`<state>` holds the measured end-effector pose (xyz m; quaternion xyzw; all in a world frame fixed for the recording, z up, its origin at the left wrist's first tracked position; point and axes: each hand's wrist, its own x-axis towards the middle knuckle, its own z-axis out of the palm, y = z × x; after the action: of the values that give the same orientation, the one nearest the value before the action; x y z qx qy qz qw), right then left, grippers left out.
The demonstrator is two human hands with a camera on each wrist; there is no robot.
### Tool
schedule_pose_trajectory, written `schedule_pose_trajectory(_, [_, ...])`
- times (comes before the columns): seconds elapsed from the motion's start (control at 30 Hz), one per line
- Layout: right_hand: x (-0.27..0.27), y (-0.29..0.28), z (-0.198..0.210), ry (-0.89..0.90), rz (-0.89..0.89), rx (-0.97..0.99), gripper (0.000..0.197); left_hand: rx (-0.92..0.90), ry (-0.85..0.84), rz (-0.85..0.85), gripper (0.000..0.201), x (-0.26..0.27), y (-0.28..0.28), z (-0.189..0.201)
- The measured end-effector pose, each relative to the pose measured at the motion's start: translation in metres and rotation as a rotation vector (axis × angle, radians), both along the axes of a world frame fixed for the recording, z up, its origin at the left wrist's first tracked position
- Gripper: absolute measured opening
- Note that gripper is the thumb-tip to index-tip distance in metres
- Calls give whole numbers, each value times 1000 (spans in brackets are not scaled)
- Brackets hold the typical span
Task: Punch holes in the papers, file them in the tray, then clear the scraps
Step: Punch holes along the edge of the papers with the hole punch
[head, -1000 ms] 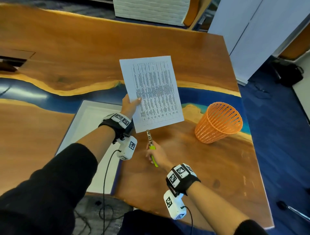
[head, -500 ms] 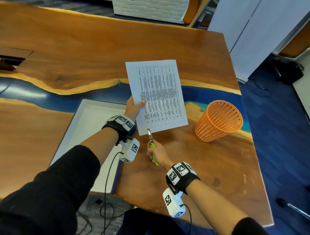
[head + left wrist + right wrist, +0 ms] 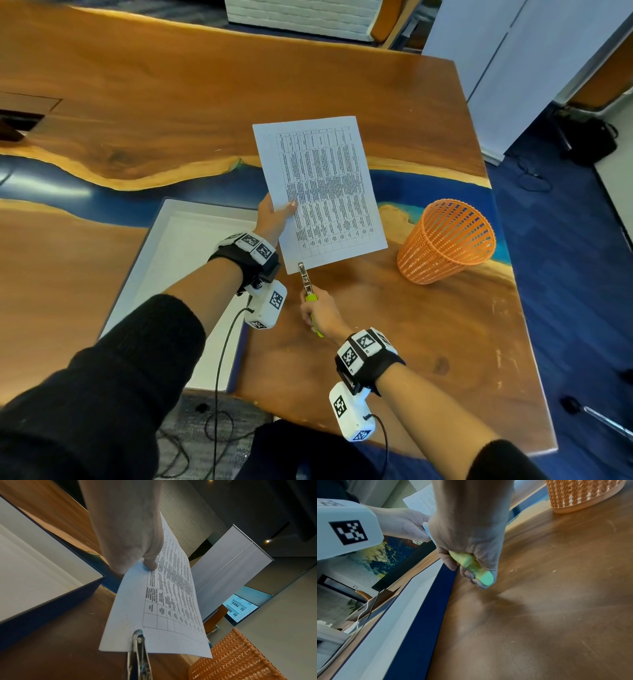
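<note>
my left hand (image 3: 272, 219) pinches the paper (image 3: 322, 192) aloft; my right hand (image 3: 320, 313) fists round the hole punch (image 3: 306, 279), biting its near edge.

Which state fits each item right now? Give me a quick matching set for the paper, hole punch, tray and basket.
Things:
1. paper
2. hole punch
3. tray
4. basket

States:
A. stands on the table by the right edge
B. pinched at its side edge by the left hand
C. lies on the table under the left forearm
D. gripped by the right hand, its head at the sheet's near edge

Pairs: 1-B, 2-D, 3-C, 4-A
</note>
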<state>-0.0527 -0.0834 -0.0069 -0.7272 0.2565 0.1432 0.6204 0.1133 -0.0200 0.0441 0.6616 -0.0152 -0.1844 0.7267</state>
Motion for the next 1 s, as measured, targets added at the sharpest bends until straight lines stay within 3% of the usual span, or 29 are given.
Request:
schedule_pose_trajectory(0.47, [0, 7, -8, 63, -32, -83, 30, -1, 24, -5, 42, -3, -1, -6])
schedule_pose_trajectory(1.0, [-10, 7, -22, 71, -87, -85, 15, 38, 77, -20, 40, -11, -12, -21])
